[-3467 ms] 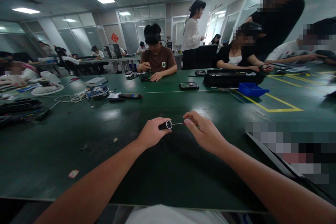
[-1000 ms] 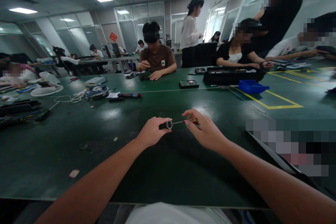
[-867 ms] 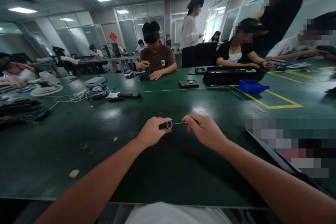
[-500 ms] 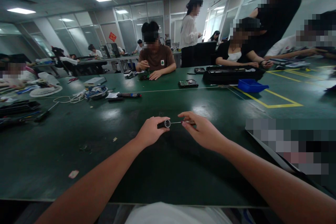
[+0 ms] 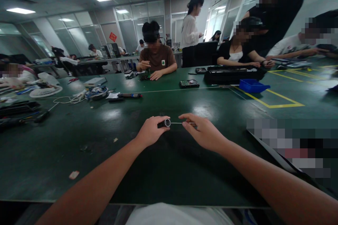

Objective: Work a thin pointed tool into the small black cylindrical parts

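Note:
Above the green table (image 5: 185, 182), my left hand (image 5: 151, 132) grips a black cylinder (image 5: 166, 123) with a silvery ring at its end, fingers on top and thumb below. My right hand (image 5: 202, 130) holds a thin screwdriver (image 5: 177, 123) by its handle, which the fingers partly hide. The metal shaft points left and its tip meets the side of the cylinder near the ring; whether it sits in something there is too small to tell.
A blue tray (image 5: 253, 86) lies at the right back, left of it a long black casing (image 5: 233, 75). A circuit board (image 5: 189, 83), a red-tipped tool (image 5: 130, 95) and a coiled cable (image 5: 72, 99) lie beyond my hands. Across the table sits a person in brown (image 5: 161, 58).
The black cylinder and my left hand have shifted very slightly left and up. A little more of the screwdriver's shaft shows between the hands.

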Demonstrator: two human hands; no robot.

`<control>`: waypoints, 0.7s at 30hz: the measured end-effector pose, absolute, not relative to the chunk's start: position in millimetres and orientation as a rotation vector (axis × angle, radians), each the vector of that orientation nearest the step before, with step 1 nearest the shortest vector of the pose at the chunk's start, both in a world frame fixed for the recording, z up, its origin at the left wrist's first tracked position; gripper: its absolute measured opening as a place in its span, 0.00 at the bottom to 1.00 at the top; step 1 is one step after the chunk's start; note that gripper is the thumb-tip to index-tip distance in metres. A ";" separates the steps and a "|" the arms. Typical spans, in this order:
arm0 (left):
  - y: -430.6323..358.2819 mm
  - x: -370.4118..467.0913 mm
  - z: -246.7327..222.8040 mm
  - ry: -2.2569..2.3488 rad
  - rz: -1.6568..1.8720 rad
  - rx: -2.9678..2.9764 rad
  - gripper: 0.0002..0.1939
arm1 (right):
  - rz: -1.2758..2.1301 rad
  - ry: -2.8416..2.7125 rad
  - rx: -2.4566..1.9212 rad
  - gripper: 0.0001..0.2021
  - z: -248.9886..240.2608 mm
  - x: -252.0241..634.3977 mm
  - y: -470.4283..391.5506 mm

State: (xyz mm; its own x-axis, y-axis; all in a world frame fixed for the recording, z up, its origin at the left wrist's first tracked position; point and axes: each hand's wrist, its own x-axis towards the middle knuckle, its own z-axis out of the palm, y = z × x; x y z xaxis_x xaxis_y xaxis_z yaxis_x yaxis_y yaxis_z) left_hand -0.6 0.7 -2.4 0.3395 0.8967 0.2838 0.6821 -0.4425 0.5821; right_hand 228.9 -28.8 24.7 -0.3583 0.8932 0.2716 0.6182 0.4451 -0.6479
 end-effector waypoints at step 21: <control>2.6 -0.3 -5.9 1.391 0.771 2.289 0.20 | 0.551 -2.099 -1.335 0.15 21.3 228.3 -25.5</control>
